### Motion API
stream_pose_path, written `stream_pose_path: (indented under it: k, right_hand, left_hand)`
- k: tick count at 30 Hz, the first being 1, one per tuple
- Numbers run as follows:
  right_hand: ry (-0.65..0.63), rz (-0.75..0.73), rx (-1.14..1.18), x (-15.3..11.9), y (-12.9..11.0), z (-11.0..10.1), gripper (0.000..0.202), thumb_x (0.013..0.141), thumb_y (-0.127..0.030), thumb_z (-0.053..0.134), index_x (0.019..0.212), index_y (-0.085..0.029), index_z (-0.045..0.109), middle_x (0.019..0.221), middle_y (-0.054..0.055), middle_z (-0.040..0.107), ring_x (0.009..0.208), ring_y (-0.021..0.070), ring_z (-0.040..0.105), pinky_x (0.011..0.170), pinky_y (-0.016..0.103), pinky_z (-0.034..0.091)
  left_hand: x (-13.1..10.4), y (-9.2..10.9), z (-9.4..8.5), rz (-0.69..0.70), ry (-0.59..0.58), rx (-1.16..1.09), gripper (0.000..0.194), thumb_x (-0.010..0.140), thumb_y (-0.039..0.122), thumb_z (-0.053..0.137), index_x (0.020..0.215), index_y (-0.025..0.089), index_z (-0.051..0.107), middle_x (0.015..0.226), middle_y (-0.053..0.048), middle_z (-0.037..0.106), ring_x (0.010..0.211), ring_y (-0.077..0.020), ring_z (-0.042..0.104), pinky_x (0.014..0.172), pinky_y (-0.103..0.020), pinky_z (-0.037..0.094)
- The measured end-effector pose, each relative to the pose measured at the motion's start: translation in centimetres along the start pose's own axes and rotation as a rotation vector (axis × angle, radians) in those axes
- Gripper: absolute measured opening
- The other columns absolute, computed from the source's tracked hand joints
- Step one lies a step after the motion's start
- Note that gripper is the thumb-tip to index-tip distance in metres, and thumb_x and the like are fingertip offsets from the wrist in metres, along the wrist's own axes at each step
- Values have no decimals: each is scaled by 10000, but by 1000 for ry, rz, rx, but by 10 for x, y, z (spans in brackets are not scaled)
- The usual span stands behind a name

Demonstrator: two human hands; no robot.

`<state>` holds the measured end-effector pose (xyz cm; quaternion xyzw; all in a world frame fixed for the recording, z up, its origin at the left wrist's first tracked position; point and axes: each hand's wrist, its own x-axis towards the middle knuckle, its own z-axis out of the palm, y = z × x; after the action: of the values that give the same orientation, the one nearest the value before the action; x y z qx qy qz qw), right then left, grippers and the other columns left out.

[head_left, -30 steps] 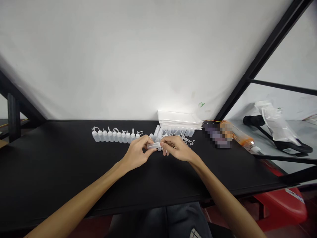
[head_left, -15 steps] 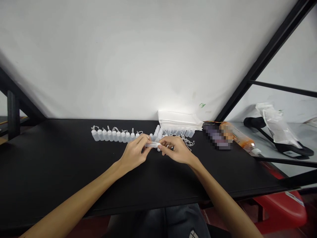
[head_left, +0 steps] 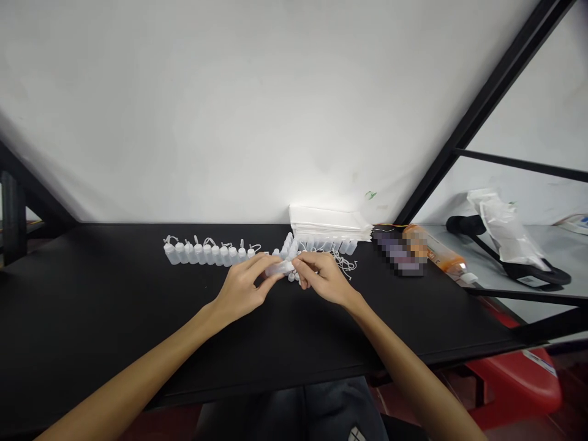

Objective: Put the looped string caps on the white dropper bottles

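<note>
Between my two hands lies a small translucent plastic bottle (head_left: pixel 274 268), tilted nearly level above the table. My left hand (head_left: pixel 245 282) is closed around its body, thumb below and fingers above. My right hand (head_left: pixel 321 275) pinches the white cap end of the same bottle; the fingertips hide most of the cap. Left of my hands stands a row of similar bottles (head_left: pixel 206 253), with white loops or strips at their caps. Several loose white caps (head_left: pixel 291 277) lie just behind and under the held bottle. Thin white cords (head_left: pixel 345 264) are tangled beyond my right hand.
A stack of white sheets or bags (head_left: pixel 328 223) rests against the wall, with more small bottles (head_left: pixel 348 246) before it. To the right lie a blurred-out dark object (head_left: pixel 399 252) and an orange drink bottle (head_left: pixel 438 254). A black metal frame (head_left: pixel 478 116) borders the table.
The held bottle has turned so more of its body shows, and my left fingers have opened wider around it. My right hand stays at the cap end. The view has shifted slightly.
</note>
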<state>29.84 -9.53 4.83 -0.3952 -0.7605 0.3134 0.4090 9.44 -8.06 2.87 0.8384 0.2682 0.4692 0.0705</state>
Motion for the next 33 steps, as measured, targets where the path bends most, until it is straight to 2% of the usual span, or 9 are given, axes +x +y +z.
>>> stream_pose_path:
  k: [5, 7, 10, 14, 20, 24, 26, 29, 33]
  right_hand:
    - [-15, 176, 331, 3, 1, 12, 388, 931, -467, 485, 788, -140, 637, 581, -1, 580, 469, 116, 589, 435, 218, 471]
    - [-18, 218, 419, 4, 0, 14, 329, 885, -453, 564, 840, -141, 656, 619, -5, 585, 456, 109, 586, 394, 204, 455]
    - [79, 252, 492, 6, -2, 11, 264, 826, -401, 651, 921, -155, 672, 682, -8, 596, 449, 92, 574, 353, 179, 413]
    - [230, 244, 553, 8, 1, 5, 242, 794, -388, 685, 854, -154, 672, 645, -25, 563, 398, 73, 518, 329, 184, 390]
    - [264, 229, 505, 8, 0, 0, 298, 807, -428, 672, 752, -135, 666, 563, -31, 517, 385, 70, 488, 324, 179, 363]
    - [275, 179, 492, 6, -3, -5, 299, 848, -431, 628, 808, -138, 670, 622, -14, 557, 412, 74, 525, 340, 174, 358]
    - [242, 148, 514, 6, -3, -4, 253, 846, -402, 638, 898, -156, 664, 675, -13, 578, 423, 80, 547, 350, 180, 382]
    - [163, 110, 533, 5, -3, 2, 250, 821, -364, 670, 989, -181, 643, 748, -9, 593, 454, 91, 578, 369, 196, 435]
    - [141, 91, 503, 4, -3, 8, 224, 823, -342, 668, 982, -185, 646, 785, -1, 587, 490, 88, 592, 395, 197, 464]
  left_hand:
    - [6, 10, -9, -434, -329, -445, 492, 842, 226, 668, 1253, 236, 398, 842, 16, 675, 635, -137, 679, 684, -293, 554]
    - [8, 11, -12, -525, -385, -572, 543, 833, 253, 683, 1274, 240, 367, 834, 21, 669, 614, -141, 682, 693, -315, 554]
    - [10, 7, -14, -564, -402, -647, 485, 819, 299, 703, 1217, 209, 441, 843, 0, 674, 621, -154, 687, 702, -330, 543]
    - [11, 2, -14, -581, -467, -677, 336, 831, 344, 689, 1080, 153, 569, 795, -17, 667, 635, -171, 694, 671, -307, 523]
    - [14, 6, -15, -648, -473, -796, 317, 856, 391, 647, 1015, 120, 606, 814, -51, 676, 653, -200, 712, 680, -327, 548]
    - [14, 7, -16, -639, -443, -847, 260, 888, 377, 596, 945, 131, 534, 750, -28, 648, 605, -176, 688, 640, -313, 544]
    - [12, 6, -15, -641, -444, -863, 206, 913, 353, 545, 921, 161, 472, 687, 23, 579, 513, -128, 627, 539, -264, 497]
    - [9, 5, -13, -692, -449, -862, 177, 931, 326, 491, 864, 197, 391, 623, 86, 407, 401, -47, 439, 414, -184, 356]
    - [6, 6, -9, -770, -509, -808, 285, 948, 468, 452, 858, 216, 354, 594, 103, 285, 379, -34, 291, 353, -156, 266]
